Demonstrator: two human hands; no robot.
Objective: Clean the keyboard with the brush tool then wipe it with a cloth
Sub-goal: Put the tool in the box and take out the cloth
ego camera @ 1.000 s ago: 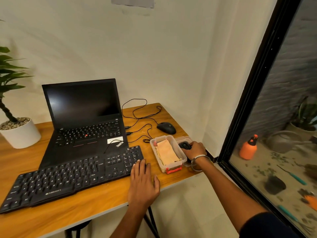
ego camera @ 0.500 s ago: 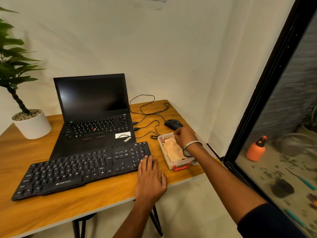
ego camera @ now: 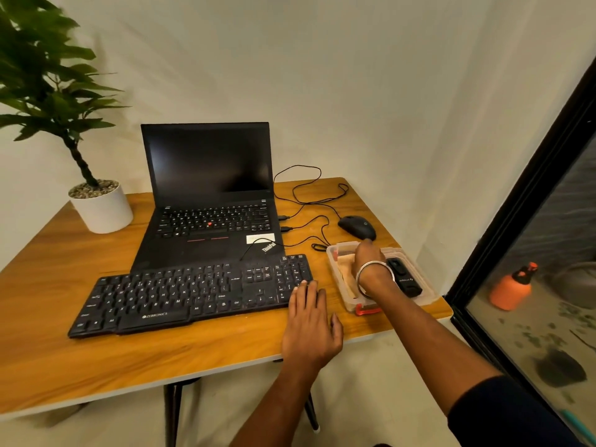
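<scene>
The black keyboard (ego camera: 193, 295) lies across the wooden table (ego camera: 64, 366) in front of an open laptop. My left hand (ego camera: 309, 324) rests flat on the table, its straight fingertips touching the keyboard's right edge. My right hand (ego camera: 367, 258), with a metal bangle on its wrist, reaches down into a clear plastic box (ego camera: 350, 304) that has a red latch. It sits over the tan cloth (ego camera: 345, 269) inside, and its fingers are hidden behind the back of the hand. The black brush tool (ego camera: 404, 277) lies on the box's lid (ego camera: 427, 293), just right of that wrist.
The laptop (ego camera: 209, 175) stands behind the keyboard, with a black mouse (ego camera: 356, 227) and loose cables (ego camera: 306, 195) to its right. A potted plant (ego camera: 103, 211) is at the back left. A black-framed glass door (ego camera: 532, 204) runs along the right, with an orange spray bottle (ego camera: 511, 287) beyond it.
My right hand left the brush tool on the lid and moved left into the box, over the cloth. My left hand stayed flat by the keyboard. The camera view shifted left.
</scene>
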